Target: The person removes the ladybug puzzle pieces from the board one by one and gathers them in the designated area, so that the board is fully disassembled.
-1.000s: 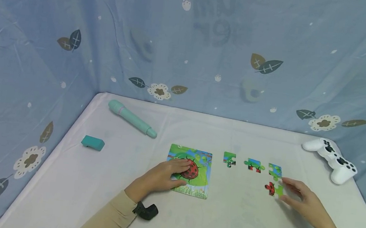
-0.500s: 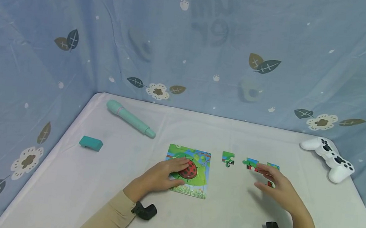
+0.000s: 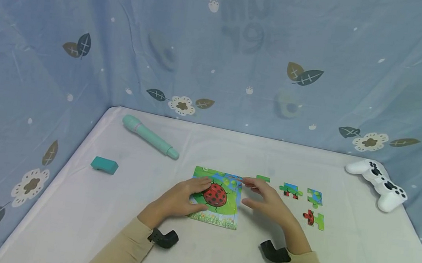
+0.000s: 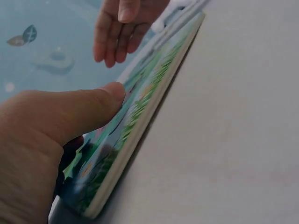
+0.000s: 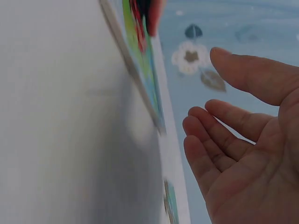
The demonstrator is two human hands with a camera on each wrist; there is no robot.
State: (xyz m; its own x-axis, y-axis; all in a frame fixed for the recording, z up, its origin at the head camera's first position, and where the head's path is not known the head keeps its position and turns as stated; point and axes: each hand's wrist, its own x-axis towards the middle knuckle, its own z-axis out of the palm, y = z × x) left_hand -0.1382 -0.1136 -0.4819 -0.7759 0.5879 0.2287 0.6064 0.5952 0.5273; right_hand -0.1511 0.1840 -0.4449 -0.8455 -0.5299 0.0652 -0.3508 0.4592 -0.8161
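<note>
On the left, a teal block (image 3: pixel 104 165) is lying near a teal microphone toy (image 3: pixel 151 137) on the white table (image 3: pixel 197 255). The left hand (image 3: pixel 178 197) is lying over the left part of the ladybird puzzle board (image 3: pixel 225 213), having just shifted slightly left and uncovered more of its print. Its fingers are spreading loosely, clasping nothing; whether the fingertips are pressing, I cannot tell. The board is sitting flat between the 2 hands. The right hand (image 3: pixel 271 203) is making the big change: it is coming across from the loose pieces to the board's right edge, its fingers relaxing with nothing between them. Beyond it, a partly hidden piece (image 3: pixel 263 178), a blue-green piece (image 3: pixel 291 190), a leafy piece (image 3: pixel 314 197) and a red-and-green piece (image 3: pixel 319 222), 4 in all, are lying apart from the board. The work is seemingly shifting from pieces to board. At far right, a white controller (image 3: pixel 379 183) is resting.
</note>
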